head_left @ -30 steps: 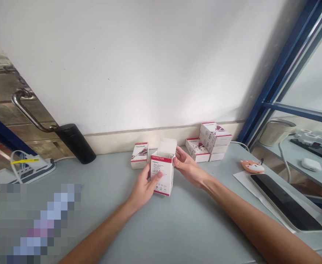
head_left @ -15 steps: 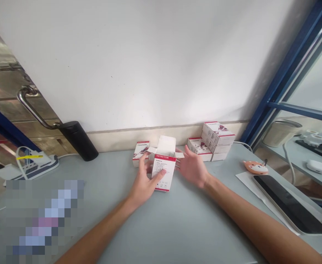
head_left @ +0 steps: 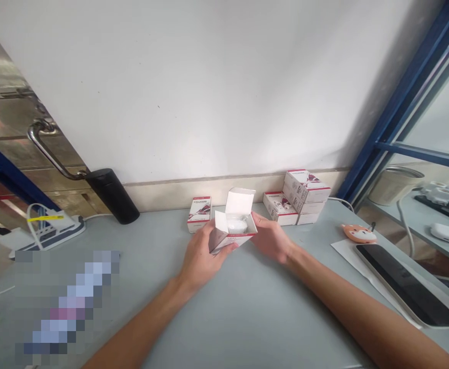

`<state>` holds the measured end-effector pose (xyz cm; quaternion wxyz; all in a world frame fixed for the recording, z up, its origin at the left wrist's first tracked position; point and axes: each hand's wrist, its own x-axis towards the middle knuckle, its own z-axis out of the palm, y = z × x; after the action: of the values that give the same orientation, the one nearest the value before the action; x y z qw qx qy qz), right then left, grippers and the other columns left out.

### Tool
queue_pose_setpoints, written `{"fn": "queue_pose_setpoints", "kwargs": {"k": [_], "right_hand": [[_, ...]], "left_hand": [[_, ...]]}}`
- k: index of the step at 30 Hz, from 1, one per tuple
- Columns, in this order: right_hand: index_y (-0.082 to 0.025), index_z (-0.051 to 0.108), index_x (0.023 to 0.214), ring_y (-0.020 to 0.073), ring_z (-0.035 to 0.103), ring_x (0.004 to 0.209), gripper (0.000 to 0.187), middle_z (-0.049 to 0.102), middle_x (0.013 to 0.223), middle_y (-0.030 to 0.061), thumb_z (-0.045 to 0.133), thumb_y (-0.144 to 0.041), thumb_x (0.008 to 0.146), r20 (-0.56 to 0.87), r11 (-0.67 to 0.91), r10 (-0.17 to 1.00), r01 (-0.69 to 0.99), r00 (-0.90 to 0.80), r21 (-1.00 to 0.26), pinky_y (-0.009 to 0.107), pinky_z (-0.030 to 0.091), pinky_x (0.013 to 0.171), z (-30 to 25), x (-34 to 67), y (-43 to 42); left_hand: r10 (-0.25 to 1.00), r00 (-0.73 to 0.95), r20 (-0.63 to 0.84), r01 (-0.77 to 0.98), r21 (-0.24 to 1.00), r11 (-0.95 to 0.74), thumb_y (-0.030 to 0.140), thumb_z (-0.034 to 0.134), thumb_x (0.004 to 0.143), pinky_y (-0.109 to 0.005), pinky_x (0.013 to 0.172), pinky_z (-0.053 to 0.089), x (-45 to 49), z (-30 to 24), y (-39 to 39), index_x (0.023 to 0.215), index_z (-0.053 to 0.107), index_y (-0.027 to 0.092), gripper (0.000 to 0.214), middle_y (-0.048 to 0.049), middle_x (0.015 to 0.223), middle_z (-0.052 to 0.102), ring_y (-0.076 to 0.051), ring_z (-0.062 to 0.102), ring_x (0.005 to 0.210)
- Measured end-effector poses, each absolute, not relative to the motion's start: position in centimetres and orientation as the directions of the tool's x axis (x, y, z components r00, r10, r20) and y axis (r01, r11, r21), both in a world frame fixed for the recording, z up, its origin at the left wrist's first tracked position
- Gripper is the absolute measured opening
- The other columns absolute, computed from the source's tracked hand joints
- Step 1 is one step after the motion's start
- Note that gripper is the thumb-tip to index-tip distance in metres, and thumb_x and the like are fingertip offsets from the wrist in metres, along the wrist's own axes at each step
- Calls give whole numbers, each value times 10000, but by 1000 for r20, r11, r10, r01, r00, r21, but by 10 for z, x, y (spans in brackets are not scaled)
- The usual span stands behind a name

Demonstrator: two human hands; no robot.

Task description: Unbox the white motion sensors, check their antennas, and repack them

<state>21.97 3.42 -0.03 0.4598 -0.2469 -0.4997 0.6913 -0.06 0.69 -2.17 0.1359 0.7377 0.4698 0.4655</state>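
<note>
Above the table's middle, a small white and red cardboard box with "DETECTOR" print is tilted so its mouth faces me. Its lid flap stands up at the back and the side flaps are spread. Inside lies a white rounded item, apparently in clear plastic. My left hand is closed around the box's left side, thumb across the front. At the right wall of the box, my right hand grips it, with its fingers partly hidden behind. A similar closed box stands just behind my left hand.
Several matching boxes are stacked at the back right. A black cylinder and a white power strip are at the left. On the right lie a phone-like slab, paper, and an orange animal-shaped case. Part of the left table is pixelated.
The held box has tipped from showing its printed front to showing its open mouth and the white item inside. My right hand has closed onto its right side.
</note>
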Motion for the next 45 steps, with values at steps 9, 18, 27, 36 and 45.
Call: {"fn": "queue_pose_setpoints", "kwargs": {"k": [9,18,27,36,45], "right_hand": [[-260,656,1259,272,638,1101,464,677,1272,75,689,-575,920,203,170,970,-227,-131,-959,413,494,938,3,233,45],[-277,705,1068,252,608,933,174,675,999,78,534,-276,1032,675,708,666,554,-319,-437,404,478,859,10,231,31],[-268,745,1088,223,635,926,241,722,1055,72,511,-218,1057,546,610,720,766,-429,-203,339,422,754,-14,239,49],[-235,709,986,229,699,970,191,734,1135,63,534,-163,1010,228,489,862,861,-453,-140,309,403,667,-21,224,51],[-146,716,950,285,710,914,235,750,1021,173,529,-15,890,201,467,869,884,-452,-30,357,425,711,-7,211,38]], "left_hand": [[601,325,730,644,294,-706,366,748,942,-403,967,551,-3,-20,12,1442,545,348,540,-34,1196,763,-261,731,1071],[587,292,755,663,283,-693,345,748,932,-439,1004,549,-6,-18,14,1445,552,339,549,-52,1229,762,-280,726,1110],[519,315,794,693,182,-698,320,780,881,-424,902,584,-8,-16,16,1276,652,295,416,-49,1081,795,-274,757,974],[600,294,744,689,270,-672,354,768,894,-351,873,609,-13,-20,25,1169,695,269,296,-52,1131,780,-239,764,1000],[650,439,620,660,268,-702,389,746,895,-368,942,609,-26,-10,30,1090,747,260,234,-66,1163,777,-231,756,1015]]}}
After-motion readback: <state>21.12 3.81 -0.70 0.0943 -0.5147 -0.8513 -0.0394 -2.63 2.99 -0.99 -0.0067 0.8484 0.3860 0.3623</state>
